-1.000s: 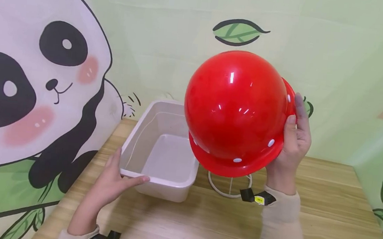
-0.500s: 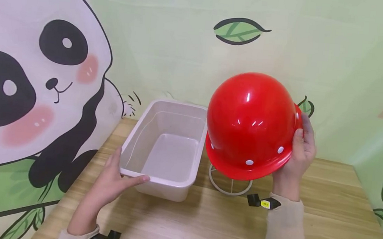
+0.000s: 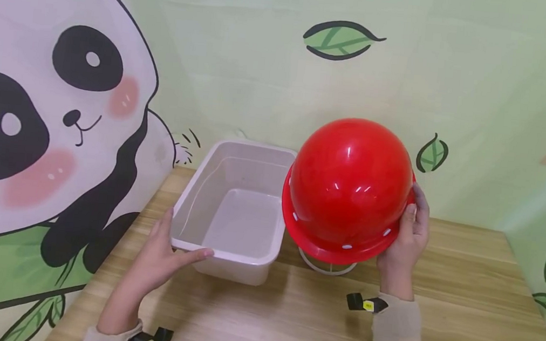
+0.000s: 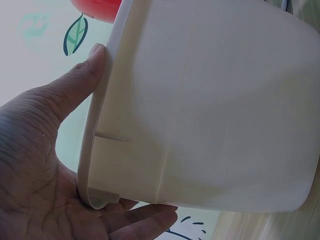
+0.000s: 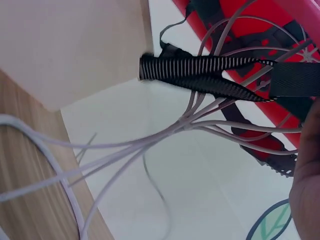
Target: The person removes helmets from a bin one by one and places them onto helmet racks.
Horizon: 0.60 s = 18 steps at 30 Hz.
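A red hard hat (image 3: 350, 182) sits dome up over a white wire stand (image 5: 185, 122) in the right wrist view, the stand's upper wires reaching inside it. My right hand (image 3: 409, 234) grips the hat's right brim, thumb on the near side. Black webbing straps (image 5: 200, 67) hang from inside the hat. Only the stand's base ring (image 3: 330, 270) shows in the head view. My left hand (image 3: 160, 255) holds the near left corner of a beige plastic bin (image 3: 240, 268), thumb on the rim (image 4: 95, 120) and fingers along the outer side.
The bin stands immediately left of the hat and stand. A wooden table (image 3: 467, 285) lies beneath everything. Behind it hangs a pale green backdrop (image 3: 243, 70) printed with a panda (image 3: 87, 116) and leaves.
My right hand has lowered the hard hat, carrying it first rightward and then slightly back left, over the wire stand. My left hand and the bin have stayed in place.
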{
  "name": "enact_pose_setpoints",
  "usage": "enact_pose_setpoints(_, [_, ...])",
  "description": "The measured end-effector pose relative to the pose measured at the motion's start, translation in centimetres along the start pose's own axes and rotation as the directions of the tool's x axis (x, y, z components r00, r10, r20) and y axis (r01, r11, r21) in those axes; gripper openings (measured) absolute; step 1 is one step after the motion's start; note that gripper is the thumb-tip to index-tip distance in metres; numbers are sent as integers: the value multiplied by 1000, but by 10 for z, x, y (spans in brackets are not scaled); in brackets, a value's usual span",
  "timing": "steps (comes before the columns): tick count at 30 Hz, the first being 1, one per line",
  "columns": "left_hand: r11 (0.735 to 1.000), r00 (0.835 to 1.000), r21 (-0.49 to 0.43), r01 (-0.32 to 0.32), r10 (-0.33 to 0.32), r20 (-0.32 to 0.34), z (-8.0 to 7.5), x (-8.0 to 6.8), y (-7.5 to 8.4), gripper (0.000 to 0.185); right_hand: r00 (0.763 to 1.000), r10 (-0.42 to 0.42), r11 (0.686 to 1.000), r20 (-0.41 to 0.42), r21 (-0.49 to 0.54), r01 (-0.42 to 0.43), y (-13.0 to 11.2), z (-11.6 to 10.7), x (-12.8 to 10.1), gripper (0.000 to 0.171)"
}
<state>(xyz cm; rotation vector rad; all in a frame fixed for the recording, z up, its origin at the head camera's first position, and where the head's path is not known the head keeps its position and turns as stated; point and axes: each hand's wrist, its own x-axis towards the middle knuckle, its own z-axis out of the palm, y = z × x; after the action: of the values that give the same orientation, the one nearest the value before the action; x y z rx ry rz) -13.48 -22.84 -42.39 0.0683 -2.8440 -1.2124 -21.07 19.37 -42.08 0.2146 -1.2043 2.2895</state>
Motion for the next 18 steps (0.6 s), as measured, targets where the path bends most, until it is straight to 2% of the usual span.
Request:
enact_pose_setpoints(5, [1000, 1000, 0, 2, -2, 4, -1, 0, 2, 131, 988, 103, 983, -112, -142, -118, -7, 0, 1, 46])
enact_pose_setpoints(7, [1000, 1000, 2, 5, -5, 5, -1, -1, 3, 131, 980, 132, 973, -147, -169, -157, -11, -1, 5, 46])
enact_pose_setpoints(12, [1000, 1000, -5, -3, 3, 0, 0, -1, 1, 130, 961, 205, 941, -185, -232, -245, -30, 0, 18, 40])
enact_pose_setpoints(18, [1000, 1000, -11, -12, 11, -5, 3, 1, -2, 130, 916, 341, 883, -212, -261, -389, -45, 3, 30, 45])
